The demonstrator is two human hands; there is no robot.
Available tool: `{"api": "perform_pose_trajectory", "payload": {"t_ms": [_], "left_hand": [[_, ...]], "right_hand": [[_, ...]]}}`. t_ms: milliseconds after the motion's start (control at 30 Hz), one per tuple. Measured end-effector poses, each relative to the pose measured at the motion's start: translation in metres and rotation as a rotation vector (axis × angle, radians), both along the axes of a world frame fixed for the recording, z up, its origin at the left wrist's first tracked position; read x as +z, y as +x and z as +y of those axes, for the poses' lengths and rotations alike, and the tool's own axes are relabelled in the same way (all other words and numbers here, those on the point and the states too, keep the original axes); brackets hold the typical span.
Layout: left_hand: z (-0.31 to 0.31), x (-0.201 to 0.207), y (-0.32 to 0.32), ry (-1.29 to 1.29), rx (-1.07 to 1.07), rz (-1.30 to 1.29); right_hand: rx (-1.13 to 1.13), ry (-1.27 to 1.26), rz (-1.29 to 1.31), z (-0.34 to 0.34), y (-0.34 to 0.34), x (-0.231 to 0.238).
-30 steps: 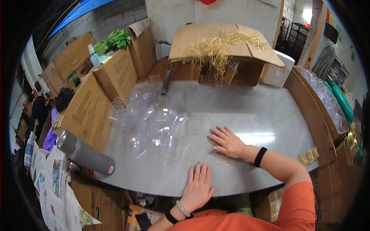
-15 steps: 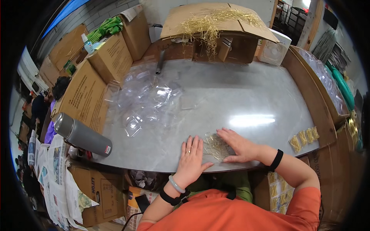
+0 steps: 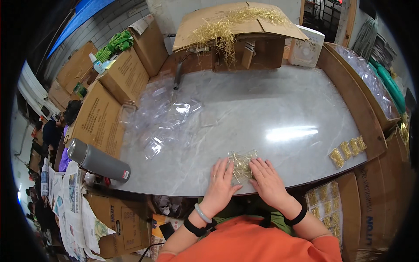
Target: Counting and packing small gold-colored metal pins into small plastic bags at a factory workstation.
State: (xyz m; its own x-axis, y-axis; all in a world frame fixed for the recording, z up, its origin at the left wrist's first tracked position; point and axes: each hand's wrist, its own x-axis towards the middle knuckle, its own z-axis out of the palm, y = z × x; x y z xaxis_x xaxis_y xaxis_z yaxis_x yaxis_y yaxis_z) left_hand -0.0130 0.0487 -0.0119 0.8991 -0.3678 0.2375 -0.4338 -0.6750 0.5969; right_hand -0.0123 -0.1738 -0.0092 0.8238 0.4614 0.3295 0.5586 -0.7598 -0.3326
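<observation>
A loose bunch of thin gold strands [image 3: 241,165] lies on the grey tabletop [image 3: 235,113] near its front edge. My left hand [image 3: 219,184] rests flat at the bunch's left side, its fingers stretched out and pointing away from me. On the other side, my right hand [image 3: 267,180] lies with straight fingers, its fingertips touching the strands' right edge. Neither hand grips anything. Several compact gold bundles [image 3: 337,158] stand in a row at the table's right end. Whether the strands sit in a clear container cannot be made out.
Clear plastic pieces [image 3: 163,115] are heaped at the left. A grey flask [image 3: 102,161] leans near the left front edge. Behind stands a cardboard box [image 3: 279,56] with more gold strands [image 3: 216,35] on top. Packed gold bundles [image 3: 325,201] sit below the table's right front.
My right hand has turned so its fingers point away from me, closer to the strands. The left hand stays beside them. The whole view has shifted slightly.
</observation>
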Motion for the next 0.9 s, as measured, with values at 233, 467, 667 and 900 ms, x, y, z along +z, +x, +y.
{"api": "perform_pose_trajectory", "payload": {"t_ms": [233,467,667,900], "left_hand": [[0.014,0.004,0.02,0.304,-0.015,-0.055],[0.009,0.01,0.021,0.277,-0.101,-0.049],[-0.014,0.008,0.024,0.219,-0.187,-0.108],[-0.026,0.008,0.019,0.156,-0.176,-0.184]], "right_hand": [[0.339,0.122,0.027,-0.017,0.028,0.004],[-0.16,0.119,-0.027,-0.022,-0.009,0.023],[-0.012,0.274,-0.038,-0.026,0.013,-0.005],[-0.064,0.275,-0.009,-0.033,0.002,0.017]]}}
